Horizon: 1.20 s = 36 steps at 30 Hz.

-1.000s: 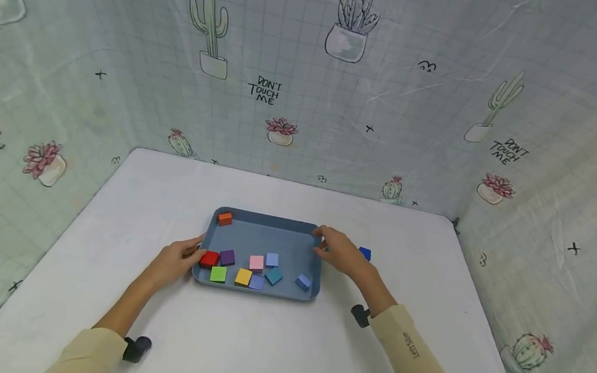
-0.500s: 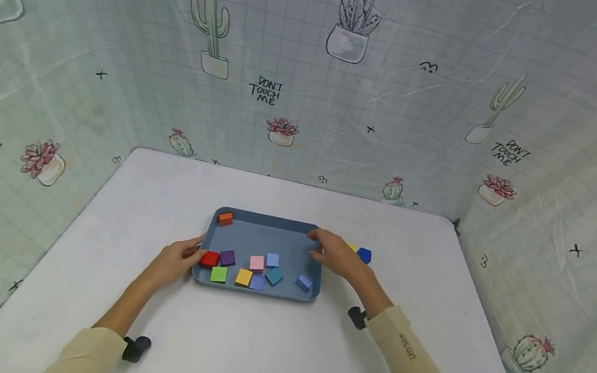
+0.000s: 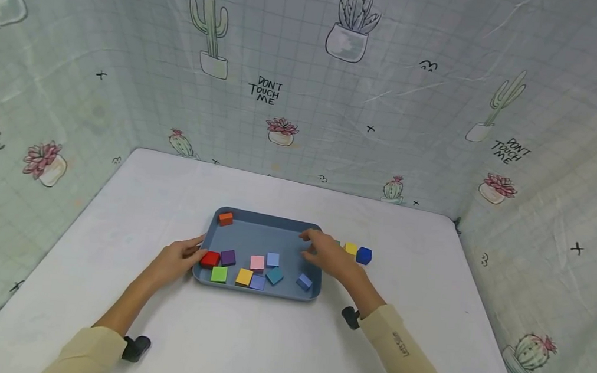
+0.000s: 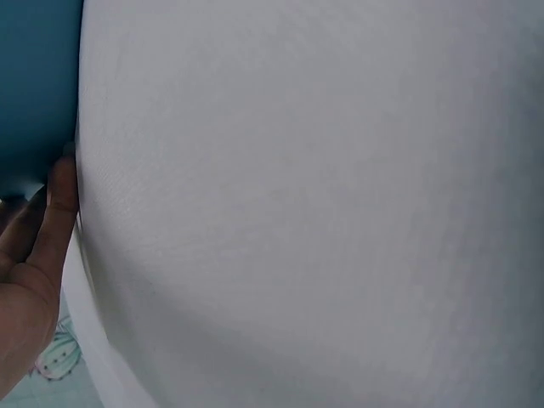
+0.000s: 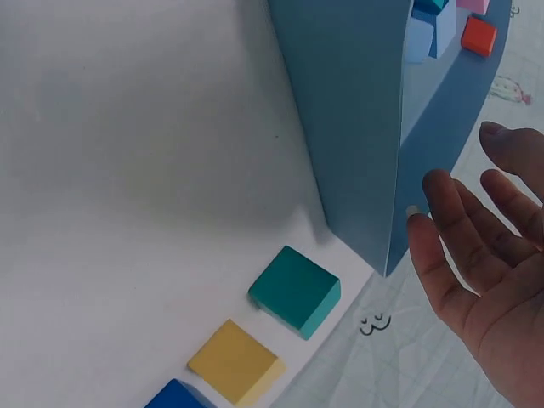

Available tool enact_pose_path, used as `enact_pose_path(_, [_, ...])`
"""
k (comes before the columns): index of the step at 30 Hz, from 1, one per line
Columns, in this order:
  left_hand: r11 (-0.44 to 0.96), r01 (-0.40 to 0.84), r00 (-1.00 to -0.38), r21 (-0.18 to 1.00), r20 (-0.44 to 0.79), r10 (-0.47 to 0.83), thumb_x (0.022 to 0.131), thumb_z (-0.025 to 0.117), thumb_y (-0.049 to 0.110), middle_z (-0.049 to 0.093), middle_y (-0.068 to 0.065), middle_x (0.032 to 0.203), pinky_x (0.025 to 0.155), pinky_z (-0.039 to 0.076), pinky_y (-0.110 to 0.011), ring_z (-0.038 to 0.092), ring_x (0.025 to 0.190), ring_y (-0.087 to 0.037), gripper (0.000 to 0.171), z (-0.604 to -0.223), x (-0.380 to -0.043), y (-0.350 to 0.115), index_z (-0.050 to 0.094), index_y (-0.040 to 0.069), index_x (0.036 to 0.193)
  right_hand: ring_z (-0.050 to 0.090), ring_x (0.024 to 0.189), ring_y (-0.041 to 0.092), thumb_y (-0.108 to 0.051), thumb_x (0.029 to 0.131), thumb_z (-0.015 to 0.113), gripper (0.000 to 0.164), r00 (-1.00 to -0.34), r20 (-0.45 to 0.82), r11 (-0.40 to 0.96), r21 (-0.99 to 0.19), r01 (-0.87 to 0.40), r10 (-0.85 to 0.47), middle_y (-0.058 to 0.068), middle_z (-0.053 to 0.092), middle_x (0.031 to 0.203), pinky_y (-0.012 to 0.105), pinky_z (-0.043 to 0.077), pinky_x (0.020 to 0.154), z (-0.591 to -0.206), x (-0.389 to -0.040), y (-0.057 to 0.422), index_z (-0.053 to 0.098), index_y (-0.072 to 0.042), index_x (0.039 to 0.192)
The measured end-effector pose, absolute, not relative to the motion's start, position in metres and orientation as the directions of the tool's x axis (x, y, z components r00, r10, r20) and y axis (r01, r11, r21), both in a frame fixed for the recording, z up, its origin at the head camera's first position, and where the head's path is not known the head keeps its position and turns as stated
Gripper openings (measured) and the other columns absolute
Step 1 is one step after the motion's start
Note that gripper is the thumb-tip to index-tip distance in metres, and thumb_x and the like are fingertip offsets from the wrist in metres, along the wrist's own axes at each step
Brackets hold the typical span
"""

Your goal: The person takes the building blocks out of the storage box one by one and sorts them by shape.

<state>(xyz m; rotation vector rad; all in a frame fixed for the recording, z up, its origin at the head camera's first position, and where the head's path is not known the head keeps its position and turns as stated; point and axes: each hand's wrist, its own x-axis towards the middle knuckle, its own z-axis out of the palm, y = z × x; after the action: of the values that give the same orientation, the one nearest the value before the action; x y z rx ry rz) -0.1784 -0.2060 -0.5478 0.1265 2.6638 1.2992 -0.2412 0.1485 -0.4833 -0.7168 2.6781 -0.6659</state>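
A shallow blue-grey tray [image 3: 257,292] lies on the table with several coloured blocks in it. My left hand [image 3: 177,259] grips its left rim, the thumb close to a red block [image 3: 210,259]. Over the tray's right end hovers my right hand [image 3: 327,254], fingers loosely bent and nothing in them. In the right wrist view, that hand's fingertips are near the tray's rim. Outside the tray on the right, a teal block [image 5: 293,289], a yellow block [image 3: 350,248] and a blue block [image 3: 364,255] lie in a row on the table.
An orange block [image 3: 225,219] sits in the tray's far left corner. Most other blocks, such as the green block [image 3: 218,274] and pink block [image 3: 257,263], are along its near side. A patterned cloth [image 3: 307,86] walls in the white table [image 3: 242,341].
My right hand has moved left, farther over the tray. The yellow block and part of the teal block have come into view behind it. The left hand keeps its place.
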Motion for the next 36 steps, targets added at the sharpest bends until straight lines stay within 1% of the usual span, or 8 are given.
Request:
enact_pose_path(5, [0.616, -0.012, -0.980, 0.787, -0.131, 0.148, 0.096, 0.054, 0.037, 0.052, -0.024, 0.130, 0.091, 0.046, -0.046, 0.051, 0.118, -0.038, 0.061, -0.547, -0.179, -0.205, 0.038, 0.002, 0.143, 0.059, 0.103, 0.020, -0.012, 0.089, 0.066, 0.043, -0.830, -0.140, 0.764, -0.494, -0.414, -0.540, 0.012, 0.057, 0.124, 0.028, 0.051, 0.083, -0.483, -0.239, 0.142, 0.051, -0.004, 0.128])
enact_pose_path(10, [0.612, -0.027, -0.978, 0.790, -0.147, 0.147, 0.096, 0.055, 0.036, 0.051, -0.025, 0.130, 0.086, 0.051, -0.042, 0.054, 0.115, -0.036, 0.060, -0.545, -0.180, -0.205, 0.038, 0.001, 0.142, 0.059, 0.103, 0.020, -0.014, 0.089, 0.066, 0.043, -0.825, -0.128, 0.757, -0.493, -0.429, -0.550, 0.012, 0.057, 0.124, 0.028, 0.051, 0.084, -0.479, -0.239, 0.137, 0.051, -0.004, 0.129])
enact_pose_path(16, [0.608, -0.031, -0.978, 0.793, -0.149, 0.144, 0.095, 0.055, 0.037, 0.052, -0.025, 0.129, 0.081, 0.053, -0.038, 0.057, 0.110, -0.033, 0.062, -0.546, -0.179, -0.205, 0.039, 0.000, 0.142, 0.060, 0.102, 0.020, -0.013, 0.089, 0.066, 0.044, -0.810, -0.114, 0.742, -0.491, -0.457, -0.575, 0.011, 0.057, 0.123, 0.027, 0.051, 0.083, -0.478, -0.239, 0.132, 0.051, -0.003, 0.129])
enact_pose_path(21, [0.605, -0.031, -0.980, 0.795, -0.145, 0.140, 0.095, 0.055, 0.039, 0.051, -0.024, 0.130, 0.084, 0.052, -0.040, 0.056, 0.113, -0.034, 0.063, -0.548, -0.179, -0.206, 0.039, 0.001, 0.142, 0.060, 0.103, 0.019, -0.015, 0.090, 0.065, 0.043, -0.803, -0.124, 0.740, -0.491, -0.460, -0.582, 0.011, 0.057, 0.124, 0.027, 0.051, 0.082, -0.478, -0.239, 0.126, 0.051, -0.004, 0.129])
enact_pose_path(26, [0.613, -0.025, -0.981, 0.790, -0.139, 0.139, 0.095, 0.054, 0.040, 0.052, -0.023, 0.130, 0.090, 0.046, -0.045, 0.051, 0.118, -0.037, 0.062, -0.551, -0.180, -0.206, 0.039, 0.002, 0.142, 0.060, 0.102, 0.017, -0.016, 0.090, 0.065, 0.044, -0.791, -0.150, 0.745, -0.475, -0.469, -0.593, 0.009, 0.057, 0.125, 0.025, 0.050, 0.082, -0.480, -0.240, 0.117, 0.051, -0.006, 0.130])
enact_pose_path(30, [0.615, -0.022, -0.981, 0.788, -0.136, 0.138, 0.095, 0.054, 0.039, 0.052, -0.024, 0.129, 0.091, 0.045, -0.045, 0.050, 0.118, -0.038, 0.063, -0.552, -0.180, -0.206, 0.038, 0.002, 0.142, 0.059, 0.102, 0.015, -0.017, 0.090, 0.066, 0.044, -0.786, -0.161, 0.749, -0.462, -0.474, -0.597, 0.008, 0.057, 0.125, 0.023, 0.050, 0.082, -0.481, -0.239, 0.109, 0.051, -0.007, 0.130])
enact_pose_path(36, [0.617, -0.036, -0.979, 0.786, -0.151, 0.136, 0.095, 0.054, 0.038, 0.051, -0.024, 0.130, 0.091, 0.045, -0.046, 0.050, 0.119, -0.038, 0.062, -0.551, -0.181, -0.205, 0.038, 0.001, 0.142, 0.059, 0.102, 0.014, -0.019, 0.090, 0.066, 0.045, -0.780, -0.181, 0.747, -0.477, -0.463, -0.599, 0.007, 0.057, 0.127, 0.023, 0.049, 0.083, -0.484, -0.236, 0.100, 0.051, -0.009, 0.131])
